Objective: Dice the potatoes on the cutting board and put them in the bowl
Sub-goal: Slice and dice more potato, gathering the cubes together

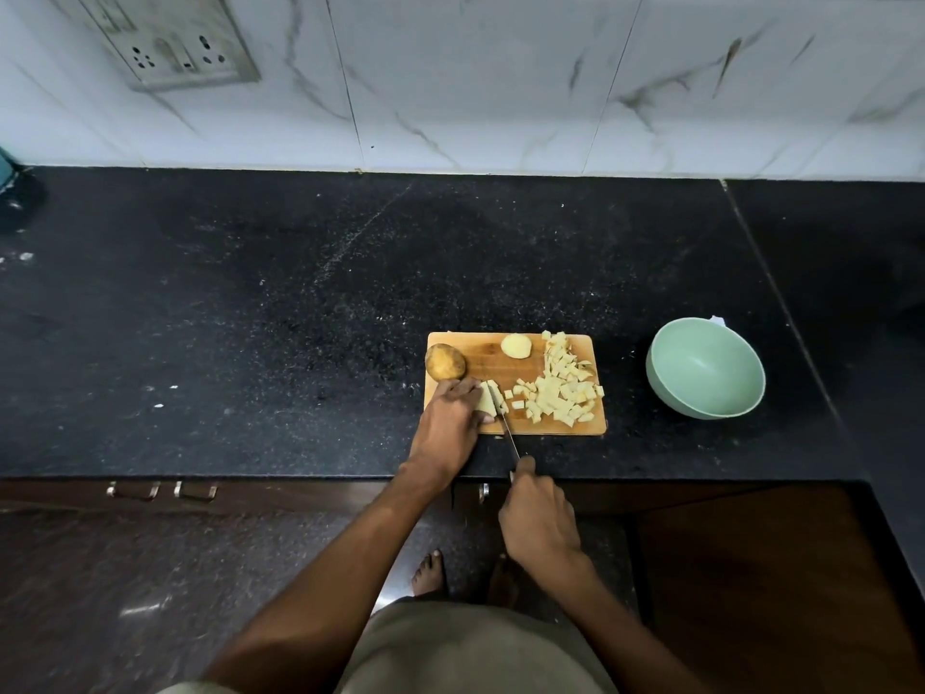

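Observation:
A wooden cutting board (483, 357) lies on the black counter. A whole unpeeled potato (444, 362) sits at its left edge, and a peeled half (516, 346) lies near the far edge. A heap of pale potato dice (563, 390) covers the board's right side. My left hand (450, 418) holds down a stack of potato slices (484, 400) at the front left of the board. My right hand (538, 518) grips the handle of a knife (505, 423), whose blade rests across those slices. A pale green bowl (706, 368) stands empty to the right of the board.
The black stone counter (300, 318) runs wide to the left, ending at a marble-tiled wall with a socket plate (170, 42). Cabinet handles (160, 490) sit under the front edge. A dark blue-green object (7, 167) stands at the far left.

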